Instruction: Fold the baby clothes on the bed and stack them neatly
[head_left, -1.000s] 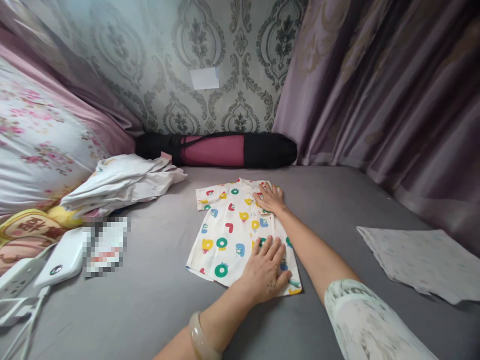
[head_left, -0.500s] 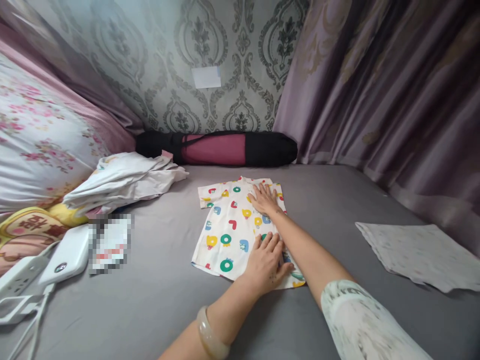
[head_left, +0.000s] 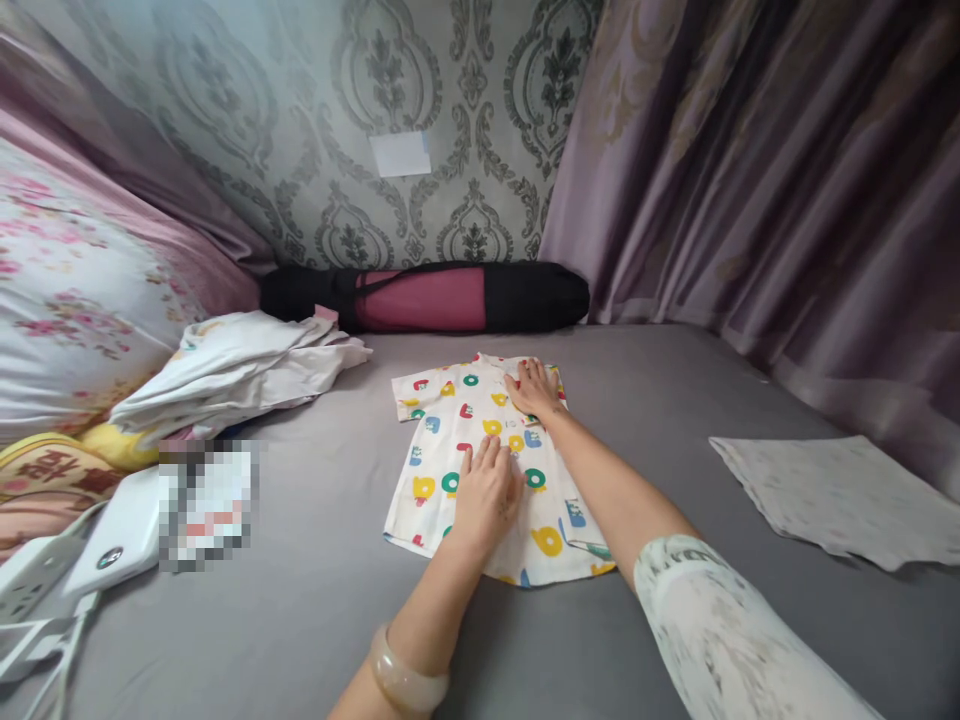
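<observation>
A small white short-sleeved shirt [head_left: 420,460], printed with red, yellow, green and blue letters, lies spread on a grey sheet [head_left: 315,620]. On the middle of its front rests my left hand [head_left: 487,495], fingers stretched out, a pale bangle [head_left: 405,672] around the wrist. My right hand [head_left: 534,390] lies flat near the collar and the right shoulder, fingers spread. That shoulder and part of the right side are covered by my hand and forearm. The shirt's right lower edge has a small fold beside my right forearm.
A folded pale cloth [head_left: 840,495] lies at right. Rumpled white clothing [head_left: 240,365] sits left, by a floral pillow [head_left: 67,290]. A white power bank [head_left: 124,530] and power strip [head_left: 37,575] with cables are lower left. A black and maroon long bag [head_left: 420,298] lies along the wall.
My left hand has slid leftward and slightly up the shirt, uncovering its lower right part. My right hand has shifted slightly up toward the shoulder. The view has turned a little.
</observation>
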